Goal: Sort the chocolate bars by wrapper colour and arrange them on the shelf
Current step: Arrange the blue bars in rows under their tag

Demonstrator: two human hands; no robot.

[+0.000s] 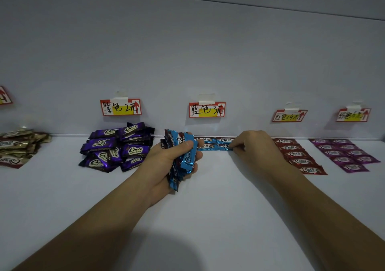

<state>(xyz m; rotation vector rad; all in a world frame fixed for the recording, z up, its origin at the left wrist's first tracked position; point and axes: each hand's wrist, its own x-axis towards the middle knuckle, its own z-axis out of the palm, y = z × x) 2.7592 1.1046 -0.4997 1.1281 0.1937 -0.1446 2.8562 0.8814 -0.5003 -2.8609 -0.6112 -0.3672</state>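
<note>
My left hand (pixel 166 160) grips a thick bundle of blue-wrapped chocolate bars (pixel 183 156), held upright above the white shelf (pixel 208 197). Several blue bars (pixel 212 143) lie flat in two short rows against the back wall, under the blue price label (pixel 207 109). My right hand (pixel 256 145) pinches the right end of the front-row blue bar (pixel 227 147) lying on the shelf.
A loose heap of purple bars (pixel 118 147) lies left of my left hand under its label (pixel 120 107). Gold bars (pixel 18 147) sit at the far left. Red bars (pixel 298 156) and magenta bars (pixel 345 154) lie in neat rows at the right, each under a label.
</note>
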